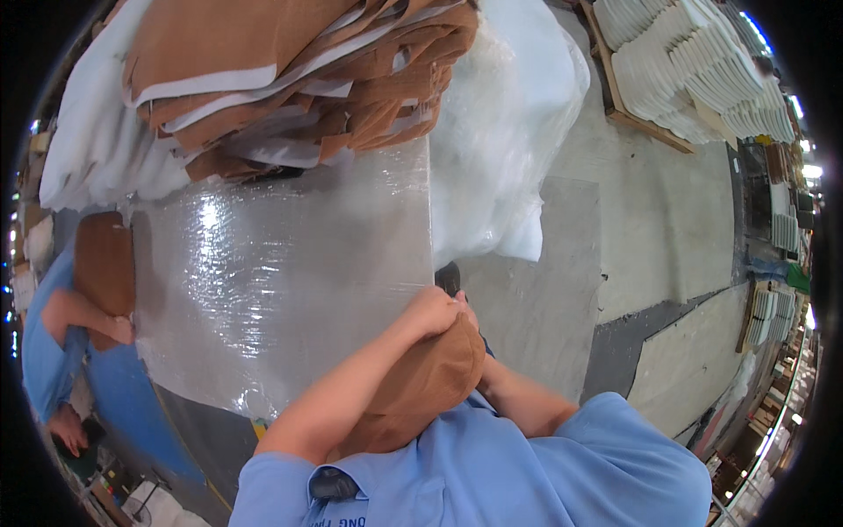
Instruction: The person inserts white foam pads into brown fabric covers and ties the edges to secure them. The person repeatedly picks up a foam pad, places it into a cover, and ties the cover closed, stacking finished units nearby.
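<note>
A brown fabric cover (432,362) hangs in front of my chest, rounded and bulging, its lower part between my forearms. My left hand (432,311) pinches its upper edge, fingers closed. Right beside it my right hand (469,309) grips the same edge; most of its fingers are hidden behind the cloth. Both hands are just off the right side of a worktable (290,263) covered in shiny clear film. At the table's far end lies a loose stack of brown fabric covers (211,53) showing white edges and linings.
White padding (97,149) bulges beyond the stack's left side, and white material in clear plastic (500,132) stands right of the table. A co-worker (53,316) at the left handles another brown piece (104,263). White slabs (685,70) are piled on a pallet at far right.
</note>
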The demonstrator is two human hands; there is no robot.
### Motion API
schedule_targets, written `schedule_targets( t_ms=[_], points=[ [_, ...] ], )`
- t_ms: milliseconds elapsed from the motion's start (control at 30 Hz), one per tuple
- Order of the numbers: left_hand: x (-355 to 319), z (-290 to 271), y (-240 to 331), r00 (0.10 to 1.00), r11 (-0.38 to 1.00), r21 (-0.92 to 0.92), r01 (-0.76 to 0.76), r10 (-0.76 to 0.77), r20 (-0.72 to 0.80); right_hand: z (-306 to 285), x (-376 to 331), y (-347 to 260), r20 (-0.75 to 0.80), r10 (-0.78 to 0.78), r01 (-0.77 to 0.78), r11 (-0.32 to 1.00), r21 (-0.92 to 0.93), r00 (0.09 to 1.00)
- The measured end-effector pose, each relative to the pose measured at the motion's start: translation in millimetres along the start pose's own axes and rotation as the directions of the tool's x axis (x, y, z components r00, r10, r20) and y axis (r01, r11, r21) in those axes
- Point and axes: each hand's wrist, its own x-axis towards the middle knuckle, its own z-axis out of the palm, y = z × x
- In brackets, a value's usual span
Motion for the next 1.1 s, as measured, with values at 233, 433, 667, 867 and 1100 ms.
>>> schedule_targets(
  t_ms=[233, 433, 667, 867, 1100],
  points=[
    [-29, -26, -12, 0.987, 0.966, -0.222, -0.135, 0.15, 0.055, 12, -21, -14, 0.221, 0.126, -0.132, 0.991, 0.014, 0.967],
    [-92, -12, -83, 0.95, 0.962, -0.024, -0.273, 0.265, -0.166, 27, -29, -15, 0.365, 0.19, -0.183, 0.982, -0.055, 0.911],
    [-95, 24, -64, 0.796, 0.974, -0.114, -0.195, 0.089, -0.599, 8, -69, -30, 0.459, 0.27, -0.19, 0.958, -0.213, 0.846],
    [-88, 20, -80, 0.755, 0.984, 0.145, -0.1, 0.171, -0.633, 10, -70, -35, 0.377, 0.273, -0.154, 0.936, -0.316, 0.885],
    [-84, 16, -92, 0.806, 0.977, 0.164, -0.135, 0.204, -0.555, -1, -76, -40, 0.34, 0.274, -0.143, 0.92, -0.364, 0.899]
  ],
)
